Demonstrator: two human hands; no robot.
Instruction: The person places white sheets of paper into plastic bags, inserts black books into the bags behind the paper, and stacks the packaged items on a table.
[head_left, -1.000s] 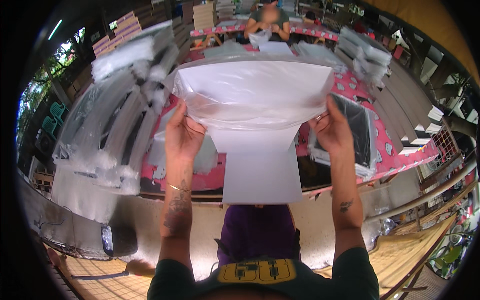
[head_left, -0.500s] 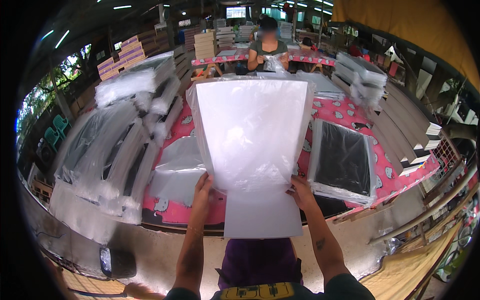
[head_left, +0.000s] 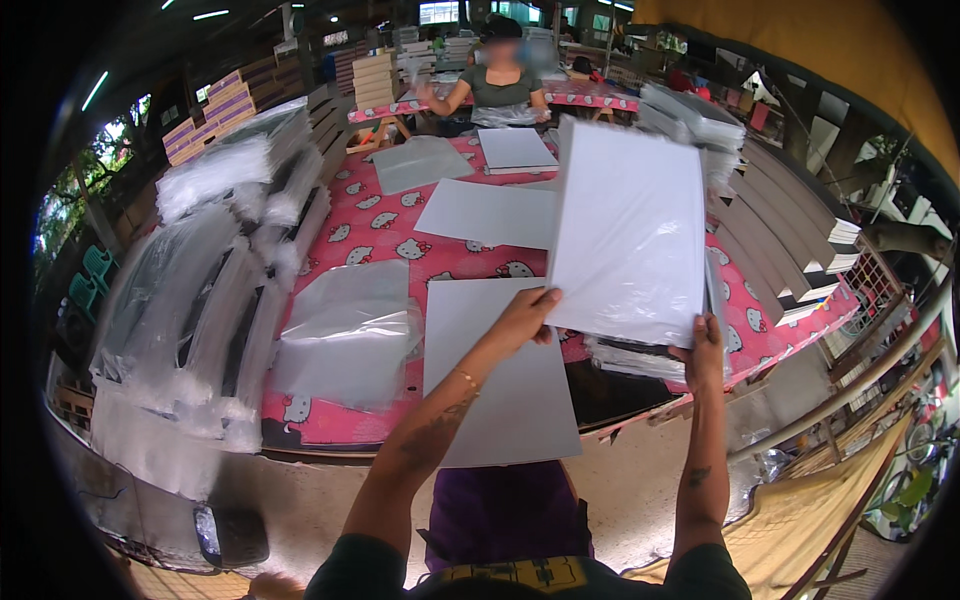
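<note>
Both my hands grip a white board in a clear plastic sleeve (head_left: 630, 230), tilted up over the right part of the table. My left hand (head_left: 530, 318) pinches its lower left corner; my right hand (head_left: 702, 350) is closed on the lower right corner. Below and behind it lies a stack of plastic-wrapped dark boards (head_left: 630, 358), mostly covered. A bare white board (head_left: 490, 390) lies at the table's front edge, under my left forearm. To its left rests a pile of clear plastic sleeves (head_left: 345, 335).
Tall stacks of wrapped boards (head_left: 180, 310) line the left side. Grey-brown boards (head_left: 775, 240) are stacked at the right. More white sheets (head_left: 490, 212) lie mid-table on the pink patterned cover (head_left: 345, 240). Across the table, a person (head_left: 497, 90) handles clear plastic.
My hands have carried the sleeved board from the middle to the right, over the dark wrapped stack. The bare board stays at the front. The person opposite has moved one arm outward.
</note>
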